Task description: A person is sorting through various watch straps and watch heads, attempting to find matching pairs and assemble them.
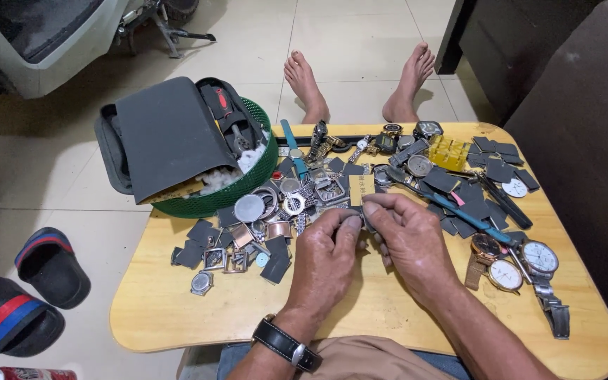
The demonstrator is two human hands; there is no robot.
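Note:
My left hand point(324, 262) and my right hand point(411, 241) meet at the middle of a low wooden table point(360, 317). Their fingertips pinch a small grey watch part point(362, 217) between them; most of it is hidden by the fingers. A dark watch with a black strap sits on my left wrist point(286, 343). Just beyond the fingers lies a small tan packet point(361, 188). A heap of metal watch cases and dark pieces point(269, 218) spreads to the left of my left hand.
A green basket point(248, 184) holding a grey tool case point(167, 137) and white cotton stands at the table's back left. Wristwatches point(522, 266) lie at the right, a blue-handled tool point(462, 211) and a yellow holder point(449, 152) behind. Sandals point(33, 288) lie on the floor; my bare feet point(360, 84) stretch out.

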